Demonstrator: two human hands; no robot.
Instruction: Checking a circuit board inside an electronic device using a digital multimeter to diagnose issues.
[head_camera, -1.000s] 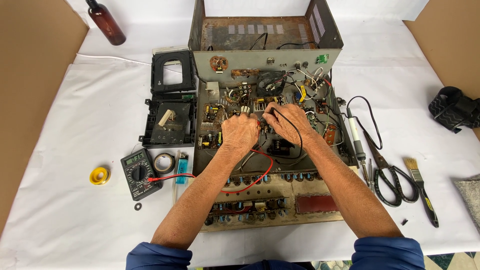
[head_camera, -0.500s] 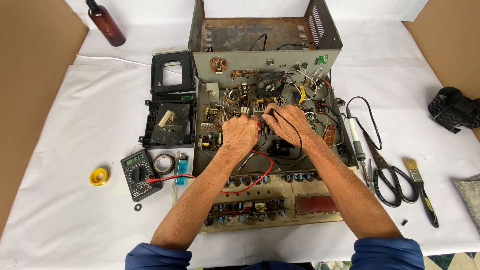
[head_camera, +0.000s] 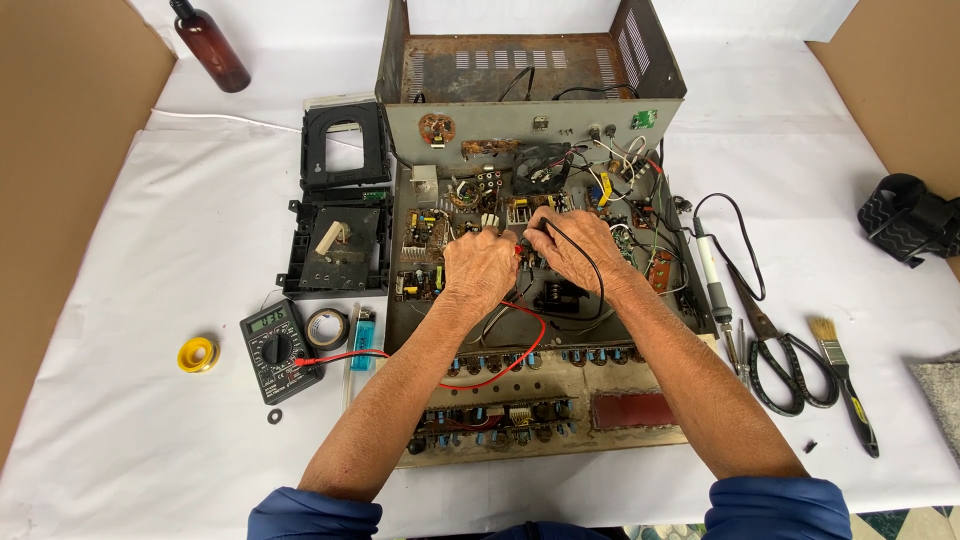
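Barely any movement vs the earlier frames: both hands still parked over the middle of the open, rusty grey metal electronics chassis (head_camera: 545, 395), fingertips shifted slightly at most.

Left hand (head_camera: 482, 268): fingers curled together, pinching what looks like the red multimeter probe; the thin red test lead (head_camera: 500, 370) loops out from under the palm, across the chassis, back to the dark grey digital multimeter (head_camera: 277, 348) on the white table cover (head_camera: 150, 230). Probe tip itself hidden under the fingers.

Right hand (head_camera: 577, 245): fingers closed on the black probe, the thin black test lead (head_camera: 590, 262) runs over its knuckles. Tips of both hands nearly touching, over the small boards and wiring mid-chassis.

Around it:
- black plastic bezel frame (head_camera: 345, 147) and black plastic panel (head_camera: 335, 247), left of chassis
- roll of black tape (head_camera: 327, 328) and blue lighter (head_camera: 364, 327) just beside the meter
- yellow tape roll (head_camera: 198, 354) further left
- brown glass bottle (head_camera: 210, 45), top left
- soldering iron with white handle (head_camera: 710, 275), black-handled scissors (head_camera: 775, 355), small black-handled paintbrush (head_camera: 842, 375), right of chassis
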